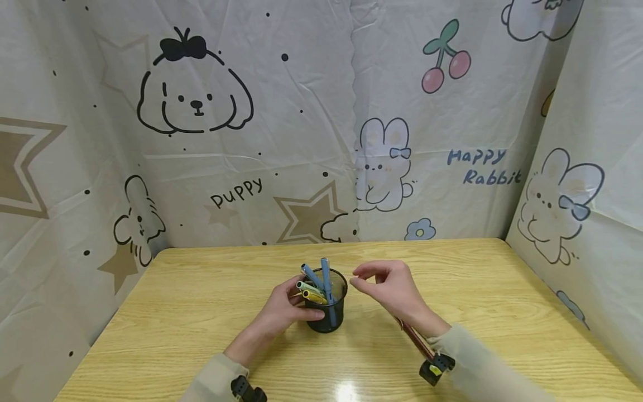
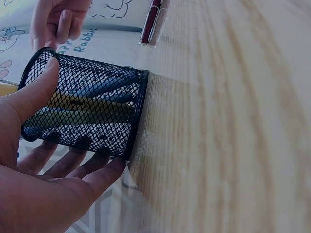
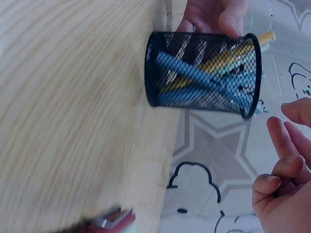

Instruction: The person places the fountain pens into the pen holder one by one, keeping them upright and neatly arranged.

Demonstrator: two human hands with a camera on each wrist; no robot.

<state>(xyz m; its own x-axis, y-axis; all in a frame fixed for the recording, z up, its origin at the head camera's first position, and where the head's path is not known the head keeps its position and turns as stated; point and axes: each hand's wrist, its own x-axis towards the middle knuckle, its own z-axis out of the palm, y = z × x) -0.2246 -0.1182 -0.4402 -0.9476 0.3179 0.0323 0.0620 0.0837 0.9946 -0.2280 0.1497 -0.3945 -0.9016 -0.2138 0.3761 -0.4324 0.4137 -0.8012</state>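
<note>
A black mesh pen cup (image 1: 336,321) stands upright on the wooden table. Two blue pens (image 1: 325,279), a green-capped pen (image 1: 304,286) and a yellow pen (image 1: 313,297) lean inside it. My left hand (image 1: 281,310) holds the cup from the left, thumb on the near side and fingers around the far side, as the left wrist view also shows. To the right of the rim hovers my right hand (image 1: 394,287), fingers loosely bent with nothing between them. In the right wrist view its thumb and index finger (image 3: 277,133) are apart, close to the pen tops.
Dark red pens (image 1: 417,340) lie on the table under my right wrist, partly hidden by it. The wooden table (image 1: 216,301) ends at a light cloth backdrop (image 1: 311,111) with cartoon prints, which also hangs along both sides.
</note>
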